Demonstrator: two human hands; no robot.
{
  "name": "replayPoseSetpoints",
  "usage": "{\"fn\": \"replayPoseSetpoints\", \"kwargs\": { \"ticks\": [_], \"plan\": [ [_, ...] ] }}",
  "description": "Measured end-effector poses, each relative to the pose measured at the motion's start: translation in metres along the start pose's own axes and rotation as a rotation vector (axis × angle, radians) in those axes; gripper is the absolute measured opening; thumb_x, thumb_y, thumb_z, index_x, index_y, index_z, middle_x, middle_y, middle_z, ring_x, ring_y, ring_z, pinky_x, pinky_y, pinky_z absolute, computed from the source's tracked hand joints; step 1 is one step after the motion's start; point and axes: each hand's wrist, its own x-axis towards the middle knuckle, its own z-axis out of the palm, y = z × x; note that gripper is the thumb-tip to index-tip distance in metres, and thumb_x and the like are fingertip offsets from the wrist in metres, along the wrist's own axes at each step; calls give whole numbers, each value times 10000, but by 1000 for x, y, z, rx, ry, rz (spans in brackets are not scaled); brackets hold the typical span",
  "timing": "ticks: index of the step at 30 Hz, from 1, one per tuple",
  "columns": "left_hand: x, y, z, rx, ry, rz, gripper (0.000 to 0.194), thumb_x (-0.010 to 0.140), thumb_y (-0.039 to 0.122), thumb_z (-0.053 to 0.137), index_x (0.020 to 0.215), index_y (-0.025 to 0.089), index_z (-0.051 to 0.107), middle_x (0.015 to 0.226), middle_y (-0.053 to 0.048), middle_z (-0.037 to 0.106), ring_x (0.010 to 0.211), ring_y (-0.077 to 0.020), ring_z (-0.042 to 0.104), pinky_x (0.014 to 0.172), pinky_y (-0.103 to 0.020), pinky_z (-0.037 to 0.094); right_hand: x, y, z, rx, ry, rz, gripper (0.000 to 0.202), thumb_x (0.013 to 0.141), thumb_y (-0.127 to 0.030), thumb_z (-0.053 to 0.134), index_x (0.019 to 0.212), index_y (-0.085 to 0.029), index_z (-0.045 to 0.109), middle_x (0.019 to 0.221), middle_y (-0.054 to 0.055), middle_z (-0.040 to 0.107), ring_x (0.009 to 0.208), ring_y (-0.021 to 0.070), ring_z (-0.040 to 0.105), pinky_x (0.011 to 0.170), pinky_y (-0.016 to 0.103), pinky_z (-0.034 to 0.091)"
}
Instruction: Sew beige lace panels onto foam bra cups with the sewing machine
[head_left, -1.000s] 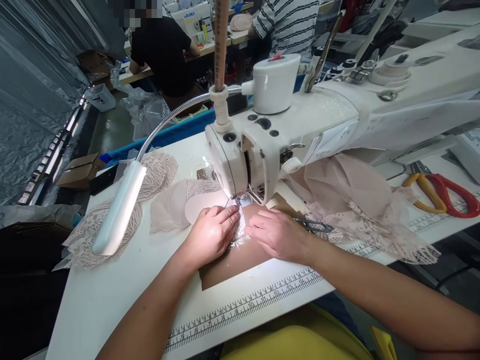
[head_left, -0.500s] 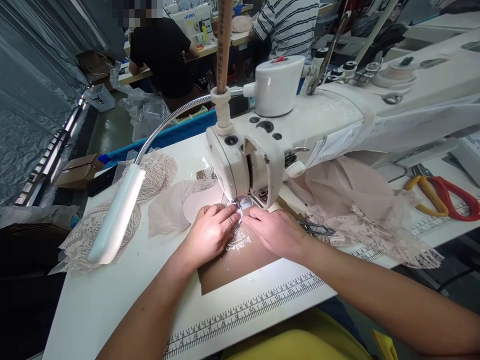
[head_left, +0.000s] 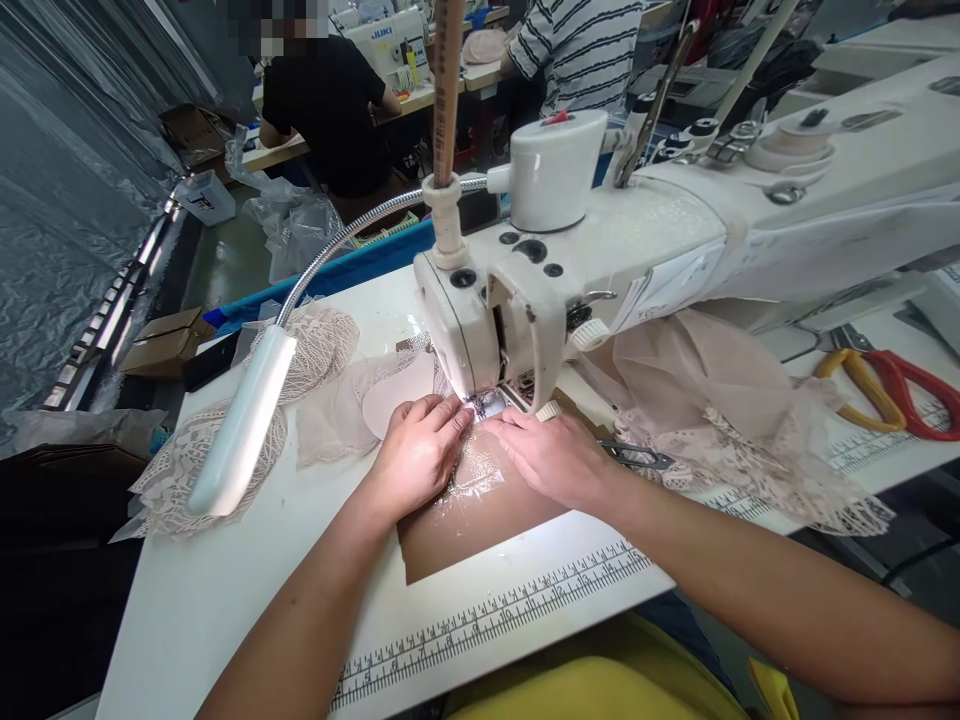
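A white sewing machine (head_left: 487, 320) stands over the table, its presser foot between my hands. My left hand (head_left: 420, 450) presses on the pale lace fabric (head_left: 345, 405) left of the needle, fingers together. My right hand (head_left: 551, 455) lies just right of the foot, its fingers bunched with the fingertips on the work. The cloth under the fingertips is largely hidden. Beneath both hands is a brown sheet (head_left: 480, 525) with shiny clear tape on it. Close to my right wrist lie small dark metal snips (head_left: 637, 456).
A lamp (head_left: 244, 425) on a bent metal neck hangs at the left above lace pieces (head_left: 172, 470). Sheer fabric with lace (head_left: 697, 390) lies at the right beside scissors (head_left: 892, 392) with orange and red handles. Two people sit at tables behind.
My left hand has shifted slightly left and back from the foot, and the fabric beside it has moved a little. The fingers of my right hand have straightened slightly. The camera view has shifted a little.
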Motion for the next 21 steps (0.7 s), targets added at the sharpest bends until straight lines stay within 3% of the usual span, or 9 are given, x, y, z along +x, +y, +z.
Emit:
{"fn": "replayPoseSetpoints", "kwargs": {
  "ticks": [7,11,13,21],
  "plan": [
    [-5,8,-19,63,-74,-137,389,919,342,444,1249,157,533,1249,-145,576,1075,-317,521,787,-444,485,-1,1,-1,47,-4,21,303,869,-143,455,1083,-181,667,853,58,647,694,165,503,598,283,331],
    [-13,19,-37,-49,-197,-140,331,937,336,411,1143,157,598,1094,-118,643,910,-253,599,714,-370,523,-3,2,-1,102,10,22,302,883,-141,444,1097,-180,654,829,44,649,669,151,503,592,269,337],
    [-15,21,-40,-101,-205,-130,310,945,314,396,1087,160,625,1035,-104,663,870,-231,622,699,-347,530,-4,3,-1,121,15,-1,301,877,-128,444,1086,-178,654,831,38,648,655,143,500,588,266,336],
    [-6,17,-13,-127,-35,-16,332,950,287,405,1186,160,601,1277,-102,589,972,-234,559,846,-400,501,-7,3,1,133,54,-84,261,885,-150,448,998,-192,679,781,25,610,634,134,463,561,262,296]
  ]
}}
